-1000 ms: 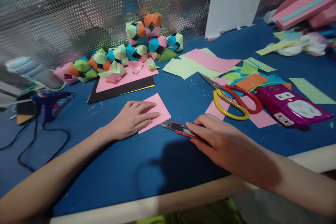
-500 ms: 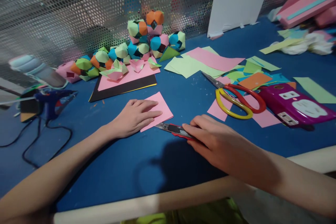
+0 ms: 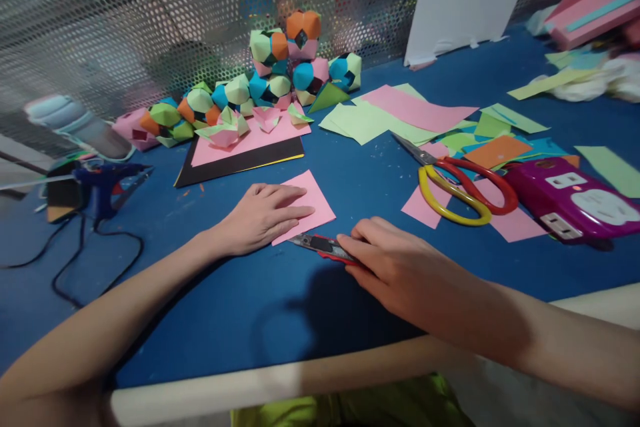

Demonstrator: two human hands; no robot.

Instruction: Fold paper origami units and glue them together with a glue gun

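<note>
Pink paper [image 3: 311, 202] near the front edge of the bench [image 3: 250, 307] lies pinned under the flat left hand [image 3: 265, 217] to stop it sliding, while the right hand [image 3: 400, 267] grips a cutter [image 3: 320, 245], blade at its edge.

My table [image 3: 350, 173] has a matt blue top, faintly scuffed. The pink sheet [image 3: 313, 200] is thin, smooth, matt paper. My cutter [image 3: 321, 245] shows a dull metal blade in red and black plastic. The scissors [image 3: 434, 161] have metal blades and glossy plastic handles. The power strip [image 3: 570, 197] is shiny purple plastic, and the screen [image 3: 150, 13] behind is perforated metal.
</note>
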